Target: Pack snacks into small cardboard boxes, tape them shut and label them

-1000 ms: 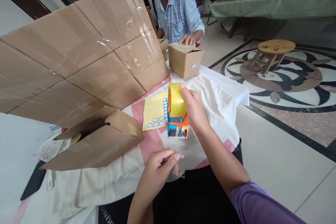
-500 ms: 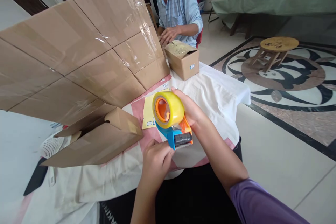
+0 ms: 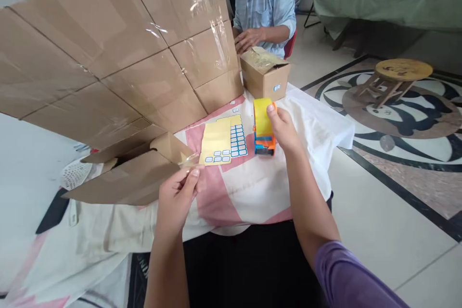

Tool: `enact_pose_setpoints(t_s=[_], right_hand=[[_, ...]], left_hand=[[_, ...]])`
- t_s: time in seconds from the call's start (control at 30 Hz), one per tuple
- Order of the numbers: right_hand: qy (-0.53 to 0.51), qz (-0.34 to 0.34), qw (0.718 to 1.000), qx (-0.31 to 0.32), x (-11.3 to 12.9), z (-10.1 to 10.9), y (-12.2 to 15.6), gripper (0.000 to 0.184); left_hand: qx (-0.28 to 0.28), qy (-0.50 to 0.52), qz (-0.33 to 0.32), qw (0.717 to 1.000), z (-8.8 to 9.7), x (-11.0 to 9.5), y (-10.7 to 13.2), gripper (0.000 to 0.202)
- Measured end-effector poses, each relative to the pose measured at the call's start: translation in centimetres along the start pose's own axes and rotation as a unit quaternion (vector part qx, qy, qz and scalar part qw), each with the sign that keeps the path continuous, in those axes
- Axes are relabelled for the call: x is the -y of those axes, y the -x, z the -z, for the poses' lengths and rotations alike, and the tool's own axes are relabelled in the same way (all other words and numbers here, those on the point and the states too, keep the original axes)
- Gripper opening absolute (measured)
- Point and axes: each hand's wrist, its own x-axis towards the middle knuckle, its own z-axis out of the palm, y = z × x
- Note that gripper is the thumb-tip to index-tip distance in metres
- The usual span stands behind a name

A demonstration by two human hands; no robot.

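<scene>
My right hand [image 3: 285, 127] grips an orange and blue tape dispenser [image 3: 263, 127] with a yellow roll, standing it on the cloth-covered table [image 3: 252, 187]. My left hand [image 3: 178, 192] pinches a strip of clear tape [image 3: 189, 160] beside the corner flap of an open cardboard box [image 3: 126, 178] lying on its side. A yellow sheet of blue labels [image 3: 224, 140] lies between the box and the dispenser.
A tall wall of taped cardboard [image 3: 119, 53] rises at the left. Across the table a person in a striped shirt [image 3: 267, 0] rests a hand on a small box [image 3: 265, 73]. A wooden stool [image 3: 397, 77] stands on the patterned floor at right.
My right hand carried the dispenser away from me and set it down by the label sheet. My left hand moved left to the open box's flap with a tape strip.
</scene>
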Motion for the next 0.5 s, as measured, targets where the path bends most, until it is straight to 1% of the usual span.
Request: enact_pose_setpoints(t_s=[0.07,0.13,0.17,0.2,0.23,0.27,0.3,0.33,0.37,0.4,0.43,0.47,0.5], right_hand=[[-0.001,-0.023,1.000,0.016,-1.7,-0.2,-1.4,0.064],[0.021,-0.055,0.998,0.035,-2.5,0.3,-2.2,0.062],[0.044,-0.075,0.995,0.038,-2.5,0.6,-2.4,0.060],[0.078,-0.096,0.992,0.033,-2.5,1.0,-2.5,0.058],[0.124,-0.112,0.986,0.012,-2.2,1.3,-2.5,0.056],[0.179,-0.115,0.977,-0.028,-1.8,1.5,-2.4,0.054],[0.236,-0.100,0.963,-0.082,-1.2,1.5,-2.1,0.053],[0.287,-0.065,0.946,-0.134,-0.5,1.3,-1.6,0.053],[0.321,-0.017,0.932,-0.167,0.4,0.8,-1.0,0.052],[0.335,0.037,0.926,-0.171,1.4,0.1,-0.3,0.050],[0.328,0.090,0.930,-0.141,2.5,-1.0,0.6,0.044],[0.302,0.123,0.942,-0.073,3.5,-2.2,1.5,0.035],[0.263,0.138,0.955,0.005,4.4,-3.6,2.4,0.028]], left_hand=[[0.025,0.014,0.008,1.000,0.0,-0.6,-0.8,0.044],[0.054,0.021,0.008,0.998,0.3,-1.2,-1.2,0.053],[0.067,0.021,0.005,0.997,0.5,-1.5,-1.4,0.054],[0.076,0.021,0.000,0.997,0.7,-1.7,-1.5,0.053],[0.080,0.020,-0.006,0.997,0.9,-1.9,-1.6,0.051],[0.081,0.019,-0.010,0.996,1.1,-2.1,-1.7,0.049],[0.082,0.018,-0.013,0.996,1.3,-2.3,-1.7,0.047],[0.083,0.017,-0.017,0.996,1.4,-2.4,-1.8,0.046],[0.083,0.014,-0.021,0.996,1.6,-2.5,-1.8,0.045],[0.081,0.010,-0.025,0.996,1.8,-2.5,-1.8,0.044],[0.077,0.004,-0.031,0.997,1.9,-2.5,-1.7,0.044],[0.072,-0.003,-0.038,0.997,2.0,-2.5,-1.6,0.045],[0.068,-0.014,-0.046,0.997,2.1,-2.4,-1.5,0.046]])
